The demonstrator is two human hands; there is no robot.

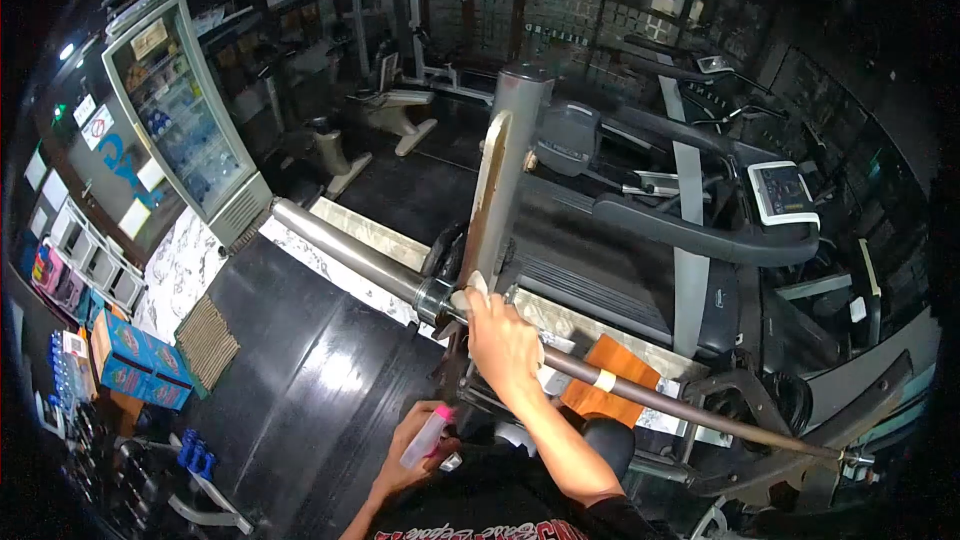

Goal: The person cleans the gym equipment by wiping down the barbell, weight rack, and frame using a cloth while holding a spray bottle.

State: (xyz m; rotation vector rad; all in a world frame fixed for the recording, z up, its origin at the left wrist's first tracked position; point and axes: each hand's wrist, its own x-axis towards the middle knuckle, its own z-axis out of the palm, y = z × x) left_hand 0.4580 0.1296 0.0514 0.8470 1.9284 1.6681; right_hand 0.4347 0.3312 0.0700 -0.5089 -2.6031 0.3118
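A barbell (pixel 700 420) lies across a rack, its thick silver sleeve (pixel 345 250) pointing to the upper left. My right hand (pixel 502 345) is closed on a pale cloth (pixel 474 290), at the bar just beside the sleeve's collar and against the rack's upright (pixel 500 180). Lower down, near my body, my left hand (pixel 412 445) is wrapped round a clear bottle (pixel 428 436) with a pink top. Much of the cloth is hidden under my right fingers.
A treadmill (pixel 610 250) stands beyond the rack. At the left are a glass-door fridge (pixel 185 110), blue boxes (pixel 140 365), a brown mat (pixel 208 345) and blue dumbbells (pixel 196 454). An orange-brown board (pixel 610 380) lies under the bar.
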